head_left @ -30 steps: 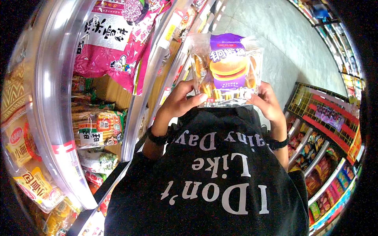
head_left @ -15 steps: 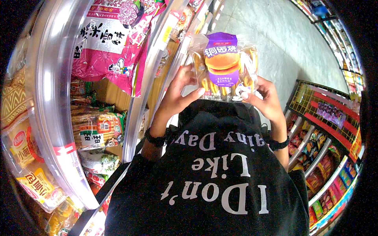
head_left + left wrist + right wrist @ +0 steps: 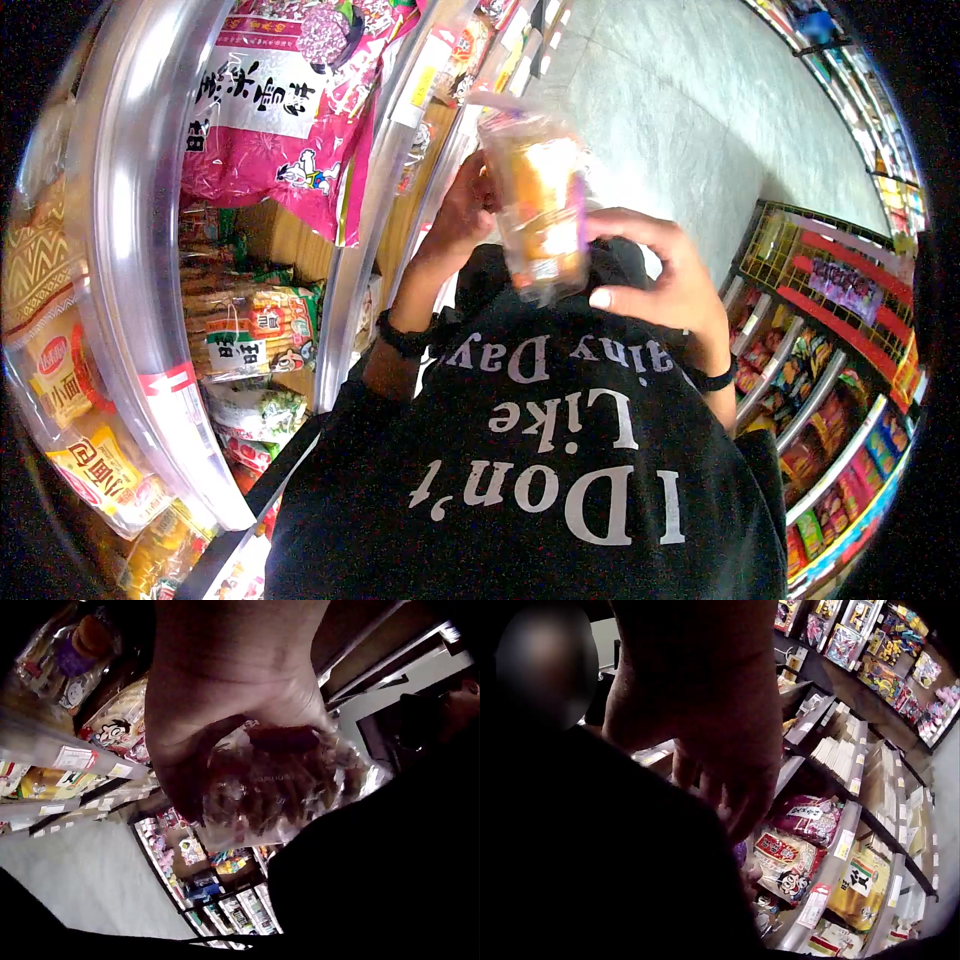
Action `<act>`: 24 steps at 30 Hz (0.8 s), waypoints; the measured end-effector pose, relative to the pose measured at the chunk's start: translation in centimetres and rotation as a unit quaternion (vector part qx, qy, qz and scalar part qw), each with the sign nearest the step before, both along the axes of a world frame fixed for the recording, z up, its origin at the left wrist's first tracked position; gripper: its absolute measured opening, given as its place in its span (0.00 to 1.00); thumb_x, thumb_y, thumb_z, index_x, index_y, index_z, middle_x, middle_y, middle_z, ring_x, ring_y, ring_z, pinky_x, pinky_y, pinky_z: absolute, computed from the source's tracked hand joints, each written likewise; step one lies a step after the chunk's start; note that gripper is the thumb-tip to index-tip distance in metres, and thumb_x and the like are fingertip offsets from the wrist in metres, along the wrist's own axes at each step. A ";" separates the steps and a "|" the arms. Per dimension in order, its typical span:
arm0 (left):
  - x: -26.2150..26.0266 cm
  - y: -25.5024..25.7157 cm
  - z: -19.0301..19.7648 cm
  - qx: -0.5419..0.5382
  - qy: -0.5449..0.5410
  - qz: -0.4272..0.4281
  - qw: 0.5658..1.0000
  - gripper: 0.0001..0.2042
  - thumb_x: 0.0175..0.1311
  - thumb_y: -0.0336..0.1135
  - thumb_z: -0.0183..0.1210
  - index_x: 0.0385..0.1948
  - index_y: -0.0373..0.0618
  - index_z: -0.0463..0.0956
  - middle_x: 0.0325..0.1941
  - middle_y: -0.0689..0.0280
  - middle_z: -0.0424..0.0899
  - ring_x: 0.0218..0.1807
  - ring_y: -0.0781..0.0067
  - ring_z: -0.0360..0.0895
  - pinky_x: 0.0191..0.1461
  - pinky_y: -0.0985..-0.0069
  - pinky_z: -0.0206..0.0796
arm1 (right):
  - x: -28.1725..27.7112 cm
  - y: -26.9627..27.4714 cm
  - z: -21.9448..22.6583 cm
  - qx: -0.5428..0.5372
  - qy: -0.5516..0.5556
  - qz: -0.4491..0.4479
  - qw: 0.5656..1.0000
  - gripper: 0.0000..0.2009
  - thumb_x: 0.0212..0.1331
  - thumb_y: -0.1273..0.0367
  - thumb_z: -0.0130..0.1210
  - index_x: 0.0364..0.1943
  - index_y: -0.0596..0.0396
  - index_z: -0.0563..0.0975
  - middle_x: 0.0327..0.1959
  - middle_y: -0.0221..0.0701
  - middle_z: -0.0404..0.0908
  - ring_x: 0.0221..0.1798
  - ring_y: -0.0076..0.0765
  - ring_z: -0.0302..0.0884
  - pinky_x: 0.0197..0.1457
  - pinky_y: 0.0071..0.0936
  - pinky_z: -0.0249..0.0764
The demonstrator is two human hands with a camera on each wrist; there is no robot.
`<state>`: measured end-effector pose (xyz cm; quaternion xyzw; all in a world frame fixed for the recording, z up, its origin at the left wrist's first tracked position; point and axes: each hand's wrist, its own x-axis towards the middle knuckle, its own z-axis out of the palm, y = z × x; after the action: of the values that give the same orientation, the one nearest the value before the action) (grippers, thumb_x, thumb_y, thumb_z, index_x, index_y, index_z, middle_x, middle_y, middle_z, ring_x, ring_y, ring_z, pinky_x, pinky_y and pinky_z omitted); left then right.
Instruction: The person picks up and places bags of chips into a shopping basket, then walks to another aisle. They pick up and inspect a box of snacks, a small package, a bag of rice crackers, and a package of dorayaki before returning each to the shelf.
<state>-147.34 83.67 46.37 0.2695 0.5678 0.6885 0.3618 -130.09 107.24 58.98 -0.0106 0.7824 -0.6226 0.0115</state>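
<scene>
A clear plastic snack package [image 3: 542, 205] is turned edge-on in front of the black shirt in the head view, blurred, with yellow-orange contents. My left hand [image 3: 462, 215] grips its left side; the left wrist view shows the same hand [image 3: 232, 712] round the crinkled package [image 3: 285, 784]. Beside the package's right side is my right hand [image 3: 665, 270], thumb and fingers apart and holding nothing; whether its fingertips touch the wrap cannot be told. In the right wrist view that hand [image 3: 712, 742] is dark, fingers extended downward.
Clear-edged shelves [image 3: 130, 250] on the left hold a pink snack bag [image 3: 290, 120] and several other packets. Grey floor [image 3: 690, 110] lies ahead. At the right stands a rack with a wire basket [image 3: 820, 275] above rows of packets.
The package has turned from its purple printed front to its narrow side and shifted slightly left. My right hand has let go of it, its thumb and fingers now spread.
</scene>
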 end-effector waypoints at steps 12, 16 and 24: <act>1.3 -2.2 -1.7 -0.054 -0.086 -0.124 0.987 0.48 0.64 0.74 0.57 0.72 0.39 0.61 0.63 0.60 0.76 0.63 0.68 0.73 0.67 0.65 0.67 | -0.3 -1.0 -0.2 -0.102 0.018 0.048 0.993 0.30 0.54 0.69 0.73 0.64 0.61 0.78 0.59 0.39 0.85 0.60 0.41 0.82 0.69 0.38 0.74; 1.1 -2.0 -1.9 -0.044 -0.105 -0.140 0.984 0.47 0.65 0.74 0.57 0.71 0.39 0.61 0.63 0.61 0.76 0.63 0.68 0.73 0.66 0.65 0.67 | -0.3 -1.1 -0.3 -0.088 0.010 0.042 0.995 0.29 0.55 0.70 0.72 0.64 0.60 0.78 0.56 0.38 0.86 0.59 0.40 0.83 0.68 0.38 0.74; 0.2 -0.9 -2.4 -0.030 -0.102 -0.138 0.985 0.47 0.66 0.74 0.55 0.71 0.39 0.61 0.63 0.61 0.76 0.63 0.68 0.73 0.66 0.65 0.67 | -0.9 -1.6 -0.5 -0.087 -0.028 0.027 0.995 0.26 0.60 0.69 0.70 0.63 0.60 0.77 0.54 0.38 0.86 0.57 0.38 0.83 0.66 0.35 0.75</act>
<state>-147.17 82.74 43.98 0.2624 0.5053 0.6390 0.5172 -130.96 105.69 58.49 -0.0153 0.7239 -0.6879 0.0496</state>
